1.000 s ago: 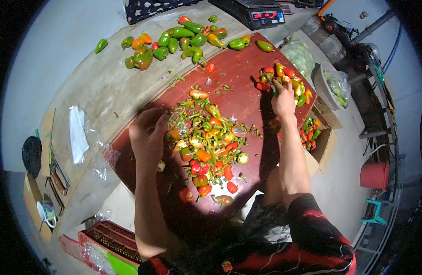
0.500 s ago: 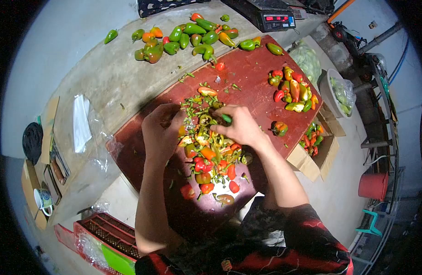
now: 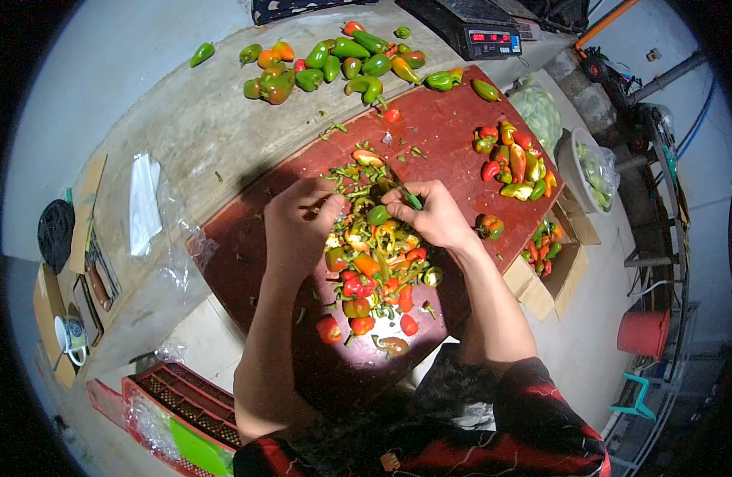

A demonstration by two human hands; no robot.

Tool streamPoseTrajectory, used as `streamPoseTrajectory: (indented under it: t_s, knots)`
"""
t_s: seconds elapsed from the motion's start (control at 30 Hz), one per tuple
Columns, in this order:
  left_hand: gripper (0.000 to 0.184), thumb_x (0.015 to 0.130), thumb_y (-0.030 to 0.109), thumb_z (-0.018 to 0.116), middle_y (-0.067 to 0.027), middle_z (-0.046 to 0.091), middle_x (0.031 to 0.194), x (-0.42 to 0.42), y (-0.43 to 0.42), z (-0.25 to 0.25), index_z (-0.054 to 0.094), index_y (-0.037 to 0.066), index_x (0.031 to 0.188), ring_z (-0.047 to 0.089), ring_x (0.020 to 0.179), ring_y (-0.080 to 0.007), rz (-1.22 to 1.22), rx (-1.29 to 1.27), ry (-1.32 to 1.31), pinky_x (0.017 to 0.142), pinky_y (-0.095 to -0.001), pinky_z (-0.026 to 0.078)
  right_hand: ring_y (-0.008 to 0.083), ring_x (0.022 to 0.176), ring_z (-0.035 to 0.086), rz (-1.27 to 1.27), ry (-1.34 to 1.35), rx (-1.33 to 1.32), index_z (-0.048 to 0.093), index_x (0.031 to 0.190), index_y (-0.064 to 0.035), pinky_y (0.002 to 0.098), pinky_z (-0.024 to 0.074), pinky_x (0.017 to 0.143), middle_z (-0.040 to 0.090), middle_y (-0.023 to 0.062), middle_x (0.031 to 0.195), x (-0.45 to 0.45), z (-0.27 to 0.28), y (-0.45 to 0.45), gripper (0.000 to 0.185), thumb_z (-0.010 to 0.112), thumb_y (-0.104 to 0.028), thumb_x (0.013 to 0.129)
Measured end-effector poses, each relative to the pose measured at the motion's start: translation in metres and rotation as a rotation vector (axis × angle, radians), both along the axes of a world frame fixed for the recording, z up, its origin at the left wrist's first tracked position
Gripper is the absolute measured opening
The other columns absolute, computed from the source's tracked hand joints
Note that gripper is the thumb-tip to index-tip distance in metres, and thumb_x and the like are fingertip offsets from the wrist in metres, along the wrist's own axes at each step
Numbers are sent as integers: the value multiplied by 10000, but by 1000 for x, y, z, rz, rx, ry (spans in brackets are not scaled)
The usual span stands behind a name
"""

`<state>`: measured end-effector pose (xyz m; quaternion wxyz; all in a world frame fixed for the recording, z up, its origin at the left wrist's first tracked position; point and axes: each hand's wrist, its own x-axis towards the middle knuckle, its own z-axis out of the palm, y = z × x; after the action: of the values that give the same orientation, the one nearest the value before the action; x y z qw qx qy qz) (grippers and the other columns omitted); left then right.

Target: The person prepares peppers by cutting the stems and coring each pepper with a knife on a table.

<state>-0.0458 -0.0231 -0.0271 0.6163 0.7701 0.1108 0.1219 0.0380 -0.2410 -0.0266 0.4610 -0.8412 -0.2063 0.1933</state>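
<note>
Right hand (image 3: 436, 216): fingers closed on a green handle (image 3: 414, 200), which slants up and leftward out of the grip.
Left hand (image 3: 301, 219): fingers curled at the heap's left edge; whether they grip anything, I cannot tell.
Green pepper (image 3: 378, 215): between the hands, just left of the right thumb, so the right hand is nearer; long axis seemingly crosswise, held or lying unclear.
Cut peppers (image 3: 366, 265): heaped on the red tabletop (image 3: 441, 119), below the green pepper in view.
Whole peppers (image 3: 350, 48): farther off, beyond the tabletop.
Change: the right hand, first at the right-hand pepper cluster (image 3: 518, 161), is now beside the left.
</note>
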Motion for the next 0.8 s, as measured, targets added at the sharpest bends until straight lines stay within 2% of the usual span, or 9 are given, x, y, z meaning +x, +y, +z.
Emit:
streamPoseTrajectory:
  t_s: [0.17, 0.33, 0.43, 0.5, 0.53, 0.63, 0.7, 0.73, 0.8]
  knots:
    - [297, 812, 46, 725, -155, 719, 860, -7, -25, 4, 664, -60, 1082, 700, 790, -194, -286, 55, -54, 740, -311, 553, 100, 799, 639, -43, 92, 106, 736, 999, -3, 298, 527, 757, 730, 48, 845, -11, 12, 5, 165, 708, -103, 872]
    - [239, 828, -4, 691, -160, 723, 876, -6, -24, 4, 658, -80, 1052, 714, 821, -191, -278, -60, 4, 724, -287, 549, 62, 731, 587, -75, 163, 222, 732, 959, 9, 245, 487, 669, 684, -4, 794, -14, 9, 3, 133, 732, -93, 875]
    - [242, 831, -35, 694, -110, 709, 933, -5, -14, 5, 645, -67, 1065, 687, 851, -156, -291, -149, 84, 774, -267, 541, 55, 683, 570, -106, 140, 231, 726, 955, 11, 236, 464, 617, 672, -4, 769, -13, 9, 3, 116, 727, -73, 876]
    - [247, 819, -28, 702, -101, 707, 957, -2, -8, 2, 642, -57, 1057, 684, 881, -167, -237, 161, -108, 786, -276, 539, 54, 656, 559, -108, 157, 243, 720, 958, 13, 234, 451, 592, 664, -5, 757, -12, 8, 2, 113, 724, -65, 877]
    - [247, 819, -28, 702, -101, 707, 957, -3, -9, 2, 642, -57, 1057, 684, 881, -167, -238, 161, -109, 786, -276, 539, 53, 629, 549, -110, 174, 253, 714, 961, 15, 232, 438, 566, 656, -5, 745, -11, 7, 1, 110, 721, -57, 878]
    - [260, 816, 1, 712, -104, 704, 980, -4, -13, -2, 645, -46, 1062, 681, 908, -193, -175, -49, 56, 816, -297, 537, 54, 589, 529, -117, 174, 281, 705, 966, 14, 229, 415, 531, 645, -8, 731, -13, 8, 2, 111, 723, -44, 873]
    - [265, 826, 30, 720, -115, 711, 999, -4, -15, -6, 650, -44, 1072, 687, 933, -201, -155, 370, -128, 846, -308, 535, 55, 593, 535, -132, 197, 296, 704, 966, 13, 226, 421, 535, 646, -6, 734, -15, 11, 4, 110, 725, -40, 871]
    - [265, 826, 30, 720, -115, 711, 999, -4, -17, -5, 650, -44, 1072, 687, 933, -201, -154, 370, -128, 846, -308, 535, 56, 598, 541, -148, 219, 311, 703, 965, 11, 224, 426, 540, 647, -5, 737, -15, 12, 4, 109, 726, -36, 869]
    - [247, 831, 40, 720, -153, 725, 985, -5, -21, -2, 662, -57, 1050, 705, 902, -177, -230, 71, -25, 804, -294, 542, 56, 604, 548, -149, 207, 330, 704, 962, 8, 221, 433, 545, 647, -6, 736, -16, 11, 4, 112, 734, -34, 863]
